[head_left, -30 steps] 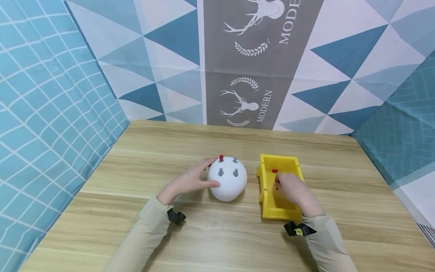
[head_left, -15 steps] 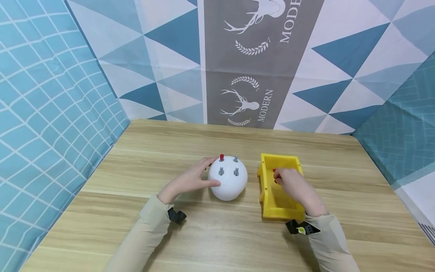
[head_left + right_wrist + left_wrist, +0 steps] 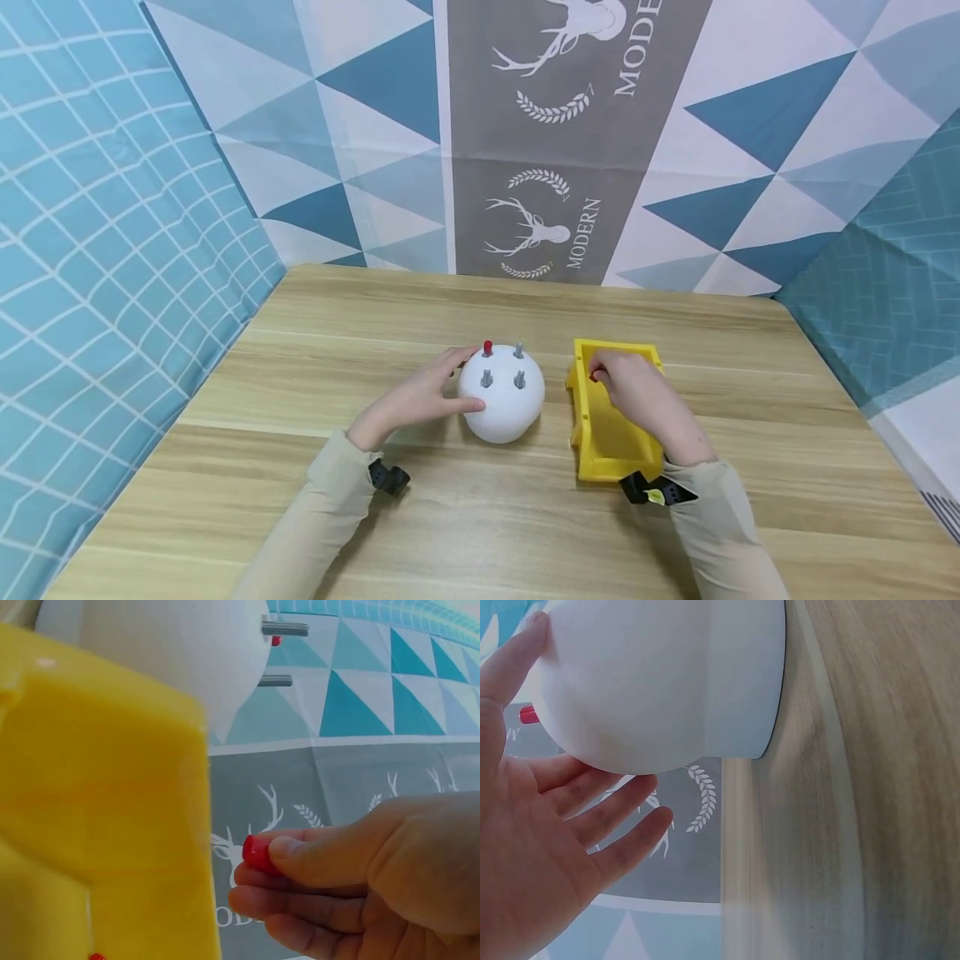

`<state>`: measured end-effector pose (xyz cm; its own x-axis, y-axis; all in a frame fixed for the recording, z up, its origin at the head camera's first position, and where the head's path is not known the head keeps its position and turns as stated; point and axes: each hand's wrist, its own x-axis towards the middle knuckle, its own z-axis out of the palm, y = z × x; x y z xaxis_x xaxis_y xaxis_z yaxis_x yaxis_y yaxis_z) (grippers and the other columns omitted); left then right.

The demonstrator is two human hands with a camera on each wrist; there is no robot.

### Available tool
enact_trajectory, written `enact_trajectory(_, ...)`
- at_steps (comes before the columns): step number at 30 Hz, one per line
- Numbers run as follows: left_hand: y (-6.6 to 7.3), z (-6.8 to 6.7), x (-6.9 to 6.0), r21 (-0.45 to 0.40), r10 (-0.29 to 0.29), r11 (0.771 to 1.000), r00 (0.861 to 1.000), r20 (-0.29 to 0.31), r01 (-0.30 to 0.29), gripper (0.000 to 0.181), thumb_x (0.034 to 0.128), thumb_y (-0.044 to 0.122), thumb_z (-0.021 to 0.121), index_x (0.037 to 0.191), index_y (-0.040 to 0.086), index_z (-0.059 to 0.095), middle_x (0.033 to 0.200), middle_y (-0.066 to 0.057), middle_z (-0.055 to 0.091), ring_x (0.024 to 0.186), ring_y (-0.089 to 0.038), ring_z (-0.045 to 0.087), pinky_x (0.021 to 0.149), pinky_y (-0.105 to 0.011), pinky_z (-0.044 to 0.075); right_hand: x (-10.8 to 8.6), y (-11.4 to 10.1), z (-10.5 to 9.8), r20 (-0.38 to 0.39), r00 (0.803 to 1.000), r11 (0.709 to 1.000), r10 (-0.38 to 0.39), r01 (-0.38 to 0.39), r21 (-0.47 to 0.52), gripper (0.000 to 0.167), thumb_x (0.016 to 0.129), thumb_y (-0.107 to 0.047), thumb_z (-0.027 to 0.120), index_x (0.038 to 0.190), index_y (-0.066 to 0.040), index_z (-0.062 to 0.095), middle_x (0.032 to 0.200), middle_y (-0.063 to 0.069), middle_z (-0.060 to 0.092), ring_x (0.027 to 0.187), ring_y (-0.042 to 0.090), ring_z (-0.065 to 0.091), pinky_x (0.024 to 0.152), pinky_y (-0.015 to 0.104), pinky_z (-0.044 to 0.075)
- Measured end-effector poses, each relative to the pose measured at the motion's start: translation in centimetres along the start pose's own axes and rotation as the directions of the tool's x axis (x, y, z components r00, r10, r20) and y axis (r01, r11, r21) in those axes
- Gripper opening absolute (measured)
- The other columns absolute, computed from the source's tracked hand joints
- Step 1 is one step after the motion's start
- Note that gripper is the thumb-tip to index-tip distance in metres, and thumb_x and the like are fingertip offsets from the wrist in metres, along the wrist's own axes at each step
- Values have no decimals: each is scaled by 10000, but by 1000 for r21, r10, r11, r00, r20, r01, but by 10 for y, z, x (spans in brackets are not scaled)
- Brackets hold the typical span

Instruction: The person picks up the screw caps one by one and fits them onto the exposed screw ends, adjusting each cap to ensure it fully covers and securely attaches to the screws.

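Note:
A white rounded dome (image 3: 504, 419) stands on the table, with metal studs (image 3: 520, 379) sticking up from its top. One stud carries a red cap (image 3: 487, 347). My left hand (image 3: 416, 395) holds the dome's left side, thumb in front and fingers behind; in the left wrist view some fingers (image 3: 630, 844) hang clear of it. Over the yellow bin (image 3: 592, 469), my right hand (image 3: 637, 398) pinches another red cap (image 3: 259, 855) between thumb and fingers. The right wrist view shows this cap above the bin's edge.
Another small red piece (image 3: 97, 957) lies in the bin, mostly cut off by the frame edge. The wooden table (image 3: 315, 333) runs back to a patterned cloth wall (image 3: 390, 183). A blue gridded cloth (image 3: 112, 250) hangs at the left.
My right hand has lifted from inside the bin with a red cap and shifted left and away from me, toward the bin's far left corner. The left hand and dome stay put.

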<state>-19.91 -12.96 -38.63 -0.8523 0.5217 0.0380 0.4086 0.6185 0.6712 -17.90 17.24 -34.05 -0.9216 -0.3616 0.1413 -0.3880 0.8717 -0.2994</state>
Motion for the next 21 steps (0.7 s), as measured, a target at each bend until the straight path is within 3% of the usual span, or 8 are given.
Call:
enact_trajectory(10, -1, 0, 0, 0, -1, 1000, 1000, -1, 1, 873, 737, 588, 636, 1430, 190, 283, 1414, -33, 351, 1287, -217, 356, 1026, -488, 321, 14, -14, -2, -92, 992, 996, -85, 82, -36, 41, 888, -89, 574, 877, -73, 610, 802, 23, 613, 696, 156, 538, 651, 320, 488)
enact_trajectory(21, -1, 0, 1, 4, 3, 1000, 1000, 0, -3, 865, 735, 582, 643, 1425, 197, 292, 1410, -26, 358, 1284, -210, 359, 1028, -488, 319, 26, -32, 2, -170, 981, 995, -94, 99, 19, 111, 910, -181, 552, 900, -81, 600, 796, 18, 599, 670, 152, 502, 640, 299, 482)
